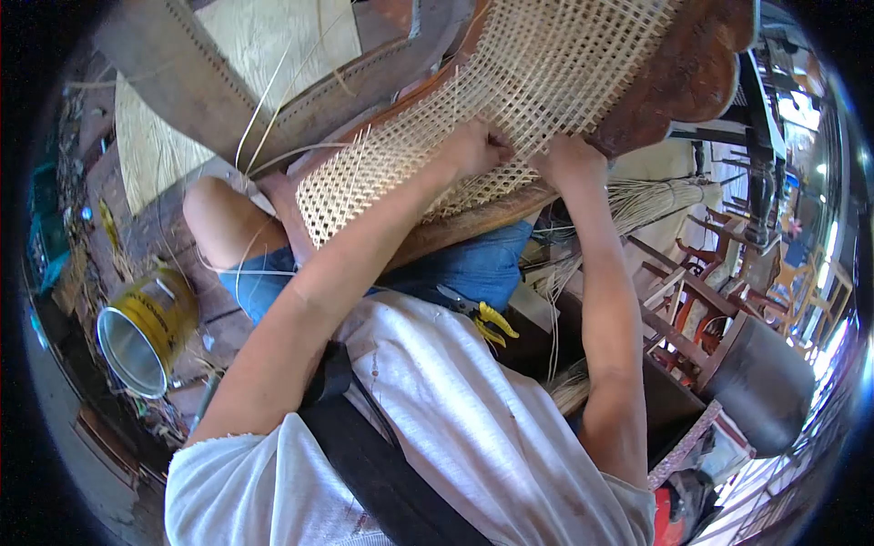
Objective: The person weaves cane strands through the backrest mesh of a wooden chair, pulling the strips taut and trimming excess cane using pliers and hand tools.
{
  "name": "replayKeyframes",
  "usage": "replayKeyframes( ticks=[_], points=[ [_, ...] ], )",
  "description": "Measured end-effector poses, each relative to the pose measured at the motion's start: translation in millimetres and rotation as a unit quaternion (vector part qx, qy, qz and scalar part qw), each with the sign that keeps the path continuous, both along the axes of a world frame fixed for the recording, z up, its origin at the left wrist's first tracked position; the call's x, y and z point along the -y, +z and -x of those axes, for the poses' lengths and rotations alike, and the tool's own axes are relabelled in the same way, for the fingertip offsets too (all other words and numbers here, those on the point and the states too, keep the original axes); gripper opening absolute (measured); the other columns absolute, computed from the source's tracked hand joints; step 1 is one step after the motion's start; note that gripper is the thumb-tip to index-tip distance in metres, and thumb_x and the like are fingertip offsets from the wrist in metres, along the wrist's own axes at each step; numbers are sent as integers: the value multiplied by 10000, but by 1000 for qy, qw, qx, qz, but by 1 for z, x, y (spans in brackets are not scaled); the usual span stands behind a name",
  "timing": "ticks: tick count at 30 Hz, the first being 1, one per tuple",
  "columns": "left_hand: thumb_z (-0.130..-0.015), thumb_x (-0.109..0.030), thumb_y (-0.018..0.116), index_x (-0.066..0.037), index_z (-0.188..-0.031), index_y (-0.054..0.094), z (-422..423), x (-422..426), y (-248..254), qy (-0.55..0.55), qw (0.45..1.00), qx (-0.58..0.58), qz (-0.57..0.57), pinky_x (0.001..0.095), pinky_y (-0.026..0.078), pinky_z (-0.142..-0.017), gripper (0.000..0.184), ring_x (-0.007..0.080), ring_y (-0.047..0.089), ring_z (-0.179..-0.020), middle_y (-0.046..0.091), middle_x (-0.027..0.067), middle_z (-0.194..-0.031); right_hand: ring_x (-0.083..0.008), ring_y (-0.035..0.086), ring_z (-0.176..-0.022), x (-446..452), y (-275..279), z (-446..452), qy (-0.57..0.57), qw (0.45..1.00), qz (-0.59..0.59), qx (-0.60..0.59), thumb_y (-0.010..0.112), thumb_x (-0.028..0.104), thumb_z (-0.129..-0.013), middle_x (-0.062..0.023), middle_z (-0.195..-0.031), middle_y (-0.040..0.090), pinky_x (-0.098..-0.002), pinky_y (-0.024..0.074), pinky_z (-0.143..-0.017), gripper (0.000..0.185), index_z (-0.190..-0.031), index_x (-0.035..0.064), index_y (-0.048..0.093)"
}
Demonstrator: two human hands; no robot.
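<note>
Yellow tin (175, 314): it sat at the far left, its mouth open; well apart from my work and in nobody's way.
Loose strands (264, 127): long, thin and whippy, they arched up from the panel's left end; I judged them likely to snag a sleeve.
Cane panel (341, 196): it lay aslant over my lap, set in its wooden frame (678, 82); the weave looked light, springy and dry, apt to crack if bent sharply; the carved wood seemed heavy and stiff, so the solid rail was the place to lift by, the cane only for fingertips.
Left hand (475, 148): its fingers were curled together on the weave; whether they pinched a strand I cannot tell.
Pliers (497, 320): yellow-handled, they rested at my lap, below the panel's edge.
Right hand (575, 164): its fingers were bent against the weave near the lower rail, just beside my left; their grip was hidden.
Cane bundle (665, 196): it lay beyond my right wrist; stacked chairs (715, 282) crowded that side, leaving little room to swing the frame.
</note>
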State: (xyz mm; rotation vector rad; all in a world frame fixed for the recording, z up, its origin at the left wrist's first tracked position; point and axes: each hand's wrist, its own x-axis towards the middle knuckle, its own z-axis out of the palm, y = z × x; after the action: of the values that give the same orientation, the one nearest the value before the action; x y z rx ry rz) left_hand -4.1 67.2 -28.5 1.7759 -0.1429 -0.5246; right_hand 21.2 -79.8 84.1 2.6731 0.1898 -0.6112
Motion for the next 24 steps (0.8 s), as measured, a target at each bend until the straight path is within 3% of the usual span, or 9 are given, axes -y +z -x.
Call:
replayKeyframes(
  ticks=[3,8,10,14,16,17,18,19,24],
  points=[
    [-769,-216,743,-111,-972,741,12,3,7,45,998,41,-17,357,528,-784,229,233,670,-852,709,129,-946,-353,679,-870,33,25,12,29,995,-34,86,627,440,-817,-170,-944,696,-455,545,-748,431,-917,24,678],
    [-772,-186,709,-88,-928,731,14,15,-8,75,987,126,-68,369,529,-829,185,286,667,-890,695,148,-945,-380,662,-855,58,64,13,-66,992,16,108,593,528,-852,-209,-853,683,-491,512,-728,480,-885,56,672],
    [-797,-160,663,-86,-950,718,18,15,-15,12,959,275,-65,369,522,-856,179,294,651,-957,688,146,-983,-384,658,-854,65,57,16,-67,990,-2,126,595,527,-853,-212,-833,679,-495,508,-723,475,-877,59,671],
    [-803,-159,601,-48,-921,686,18,8,7,14,905,383,-185,394,514,-854,184,327,624,-906,671,152,-966,-393,650,-832,52,68,14,-68,984,-29,162,608,535,-842,-210,-780,668,-493,494,-700,479,-842,59,666],
    [-875,-237,601,-63,-1039,677,-6,3,5,-85,964,230,-99,417,513,-846,251,291,633,-894,683,99,-1001,-401,649,-827,42,79,13,-68,985,-45,150,601,522,-851,-206,-790,673,-499,495,-702,475,-837,52,670],
    [-875,-237,601,-63,-1039,677,-8,9,3,-85,965,227,-100,417,513,-846,251,291,633,-894,683,99,-1001,-409,649,-821,36,84,13,-66,987,-60,137,593,510,-859,-201,-801,677,-505,496,-704,472,-832,46,673],
    [-897,-267,604,-75,-1044,689,-10,21,4,-19,990,118,71,407,527,-797,256,259,645,-842,695,86,-992,-409,649,-821,27,87,12,-66,987,-61,134,593,510,-859,-201,-801,677,-505,496,-704,472,-832,46,673],
    [-920,-298,608,-87,-1049,701,-14,29,4,47,970,6,239,396,541,-749,264,227,657,-790,707,74,-984,-406,650,-824,18,91,9,-66,985,-87,134,600,507,-854,-199,-794,676,-503,497,-712,465,-822,50,675],
    [-903,-212,654,-59,-1024,720,-12,31,6,111,902,-143,392,280,540,-667,206,142,654,-744,711,99,-984,-398,656,-844,11,56,-4,-85,984,-117,106,612,470,-845,-184,-839,684,-488,508,-767,407,-850,68,681]
  ],
)
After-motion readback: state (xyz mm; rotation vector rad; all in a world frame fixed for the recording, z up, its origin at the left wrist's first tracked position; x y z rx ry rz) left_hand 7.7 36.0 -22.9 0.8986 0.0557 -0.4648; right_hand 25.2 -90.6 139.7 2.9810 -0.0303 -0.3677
